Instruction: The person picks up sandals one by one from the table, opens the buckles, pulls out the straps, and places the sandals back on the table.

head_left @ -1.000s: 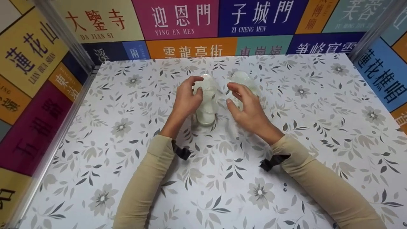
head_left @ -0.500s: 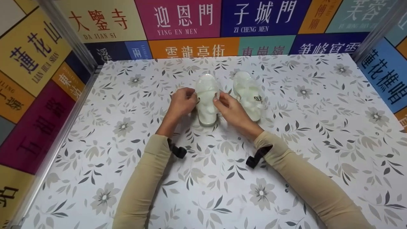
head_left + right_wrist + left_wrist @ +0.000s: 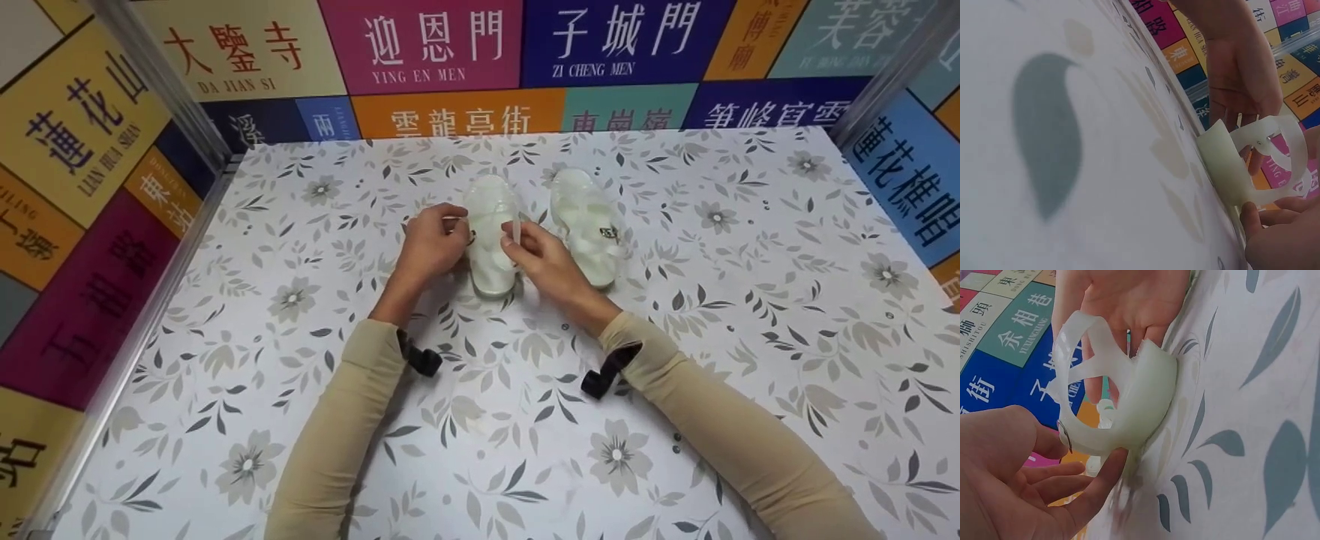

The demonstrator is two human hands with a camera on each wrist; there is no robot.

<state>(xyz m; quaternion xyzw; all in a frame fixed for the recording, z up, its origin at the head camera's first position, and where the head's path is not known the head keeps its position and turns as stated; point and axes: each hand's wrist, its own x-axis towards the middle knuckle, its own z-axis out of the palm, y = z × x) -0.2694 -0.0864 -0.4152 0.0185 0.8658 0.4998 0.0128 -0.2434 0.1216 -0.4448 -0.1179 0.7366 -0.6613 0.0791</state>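
The first sandal (image 3: 491, 274), pale and translucent, lies upright on the patterned table (image 3: 315, 450), toward twelve o'clock in the head view. The left hand (image 3: 435, 240) sits at its nine o'clock, thumb and fingers curled and pinching the side — its fingertips are partly hidden from above, but the left wrist view shows one pressed to the sole's edge and another digit at a small metal piece (image 3: 1065, 434) on the strap (image 3: 1066, 354). The right hand (image 3: 551, 262) is at four o'clock, fingers bent and gripping the opposite side; in the right wrist view the frame's edge cuts it off. By its fingertips shows a thin clear strip (image 3: 516, 221) — whether it is a strap end, I cannot tell.

The second sandal (image 3: 585, 202) stands at three o'clock from the first, apart from it, its lower left edge covered by the right hand; the dark ornament (image 3: 609, 233) on it is too small to read. The sleeves (image 3: 326, 435) run out of frame toward six o'clock, and the lettered wall panels (image 3: 427, 45) are cropped at twelve.
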